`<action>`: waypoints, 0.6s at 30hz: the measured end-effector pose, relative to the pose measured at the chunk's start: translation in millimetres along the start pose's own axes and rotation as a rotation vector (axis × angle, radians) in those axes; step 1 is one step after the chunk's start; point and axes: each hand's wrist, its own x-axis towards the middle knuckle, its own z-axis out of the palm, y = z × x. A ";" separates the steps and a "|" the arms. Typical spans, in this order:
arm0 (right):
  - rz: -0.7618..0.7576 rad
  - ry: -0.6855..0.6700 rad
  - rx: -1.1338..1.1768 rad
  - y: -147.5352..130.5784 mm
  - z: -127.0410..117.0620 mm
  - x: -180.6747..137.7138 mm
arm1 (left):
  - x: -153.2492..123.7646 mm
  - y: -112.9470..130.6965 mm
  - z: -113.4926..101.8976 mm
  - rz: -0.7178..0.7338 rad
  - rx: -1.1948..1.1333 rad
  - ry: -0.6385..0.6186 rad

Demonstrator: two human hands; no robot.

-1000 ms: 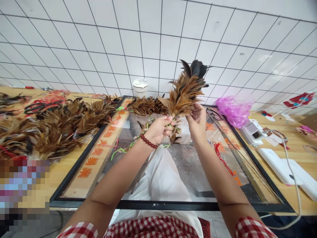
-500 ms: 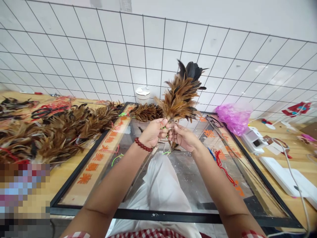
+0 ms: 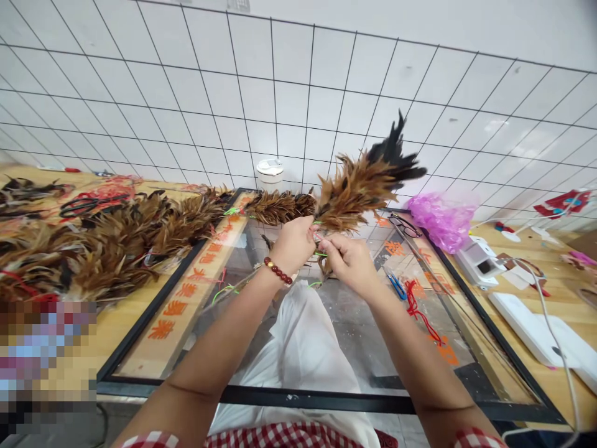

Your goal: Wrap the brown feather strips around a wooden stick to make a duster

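A bundle of brown feathers with black tips point(image 3: 361, 183) is held up over the glass table top point(image 3: 354, 323), tilted to the right. My left hand point(image 3: 293, 244) is closed round its base, a red bead bracelet on the wrist. My right hand point(image 3: 347, 261) is closed just beside it, pinching a green string point(image 3: 321, 253) at the bundle's lower end. A tied strip of brown feathers point(image 3: 275, 206) trails left from my hands.
Heaps of brown feathers point(image 3: 107, 242) cover the wooden bench at the left. A white cup point(image 3: 270, 171) stands by the tiled wall. A pink plastic bag point(image 3: 441, 221), glasses, white devices point(image 3: 536, 320) and cables lie at the right. Red cord point(image 3: 420, 305) lies on the glass.
The feather bundle has swung from upright to leaning right. My right hand came down from the feathers to the base and now pinches the green string.
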 end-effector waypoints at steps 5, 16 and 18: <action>-0.094 0.089 -0.561 10.4 -20.7 -1.0 | -7.2 13.0 -7.7 0.197 0.488 -0.525; 0.035 0.094 -0.629 27.4 -31.7 4.3 | -32.5 54.3 -3.4 0.293 0.811 -0.522; 0.053 0.060 -0.555 29.8 -35.0 4.4 | -37.3 56.9 1.9 0.343 0.792 -0.543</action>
